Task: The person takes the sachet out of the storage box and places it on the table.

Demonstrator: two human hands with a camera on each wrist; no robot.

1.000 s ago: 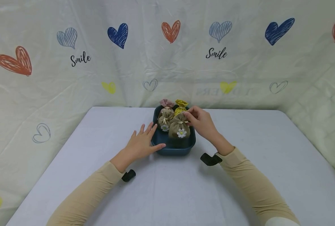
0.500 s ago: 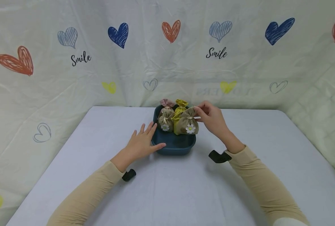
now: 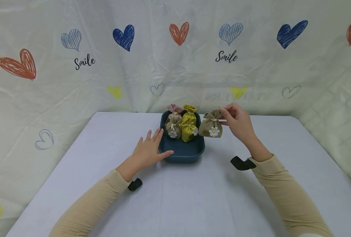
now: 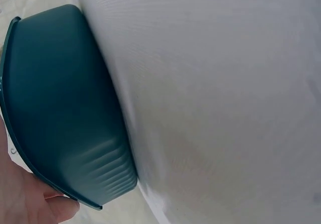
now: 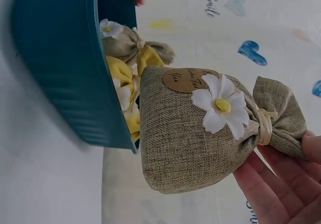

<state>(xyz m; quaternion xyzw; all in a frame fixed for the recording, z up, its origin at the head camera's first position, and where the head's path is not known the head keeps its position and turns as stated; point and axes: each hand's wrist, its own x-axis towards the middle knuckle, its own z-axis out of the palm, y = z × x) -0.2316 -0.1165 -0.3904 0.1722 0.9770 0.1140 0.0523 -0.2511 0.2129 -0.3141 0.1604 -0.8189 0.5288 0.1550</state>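
My right hand (image 3: 237, 122) pinches the gathered neck of a brown cloth sachet (image 3: 210, 126), held up just off the right side of a dark teal plastic bin (image 3: 182, 158). In the right wrist view the sachet (image 5: 185, 133) shows a white fabric daisy, a tan tie and a round paper tag with printed words. My left hand (image 3: 146, 149) lies with spread, straight fingers against the bin's left rim. Inside the bin stand another brown sachet (image 3: 173, 126), a pink one (image 3: 175, 108) behind it, and yellow sachets (image 3: 188, 130) to their right.
The bin rests near the back edge of a table with a white cloth (image 3: 175, 197). Behind it hangs a pale curtain (image 3: 199, 72) printed with hearts and "Smile". The front part of the bin shows bare floor.
My right hand has lifted the brown sachet out of the bin and carried it right, past the rim. A yellow sachet it covered now shows. The left hand has stayed put.
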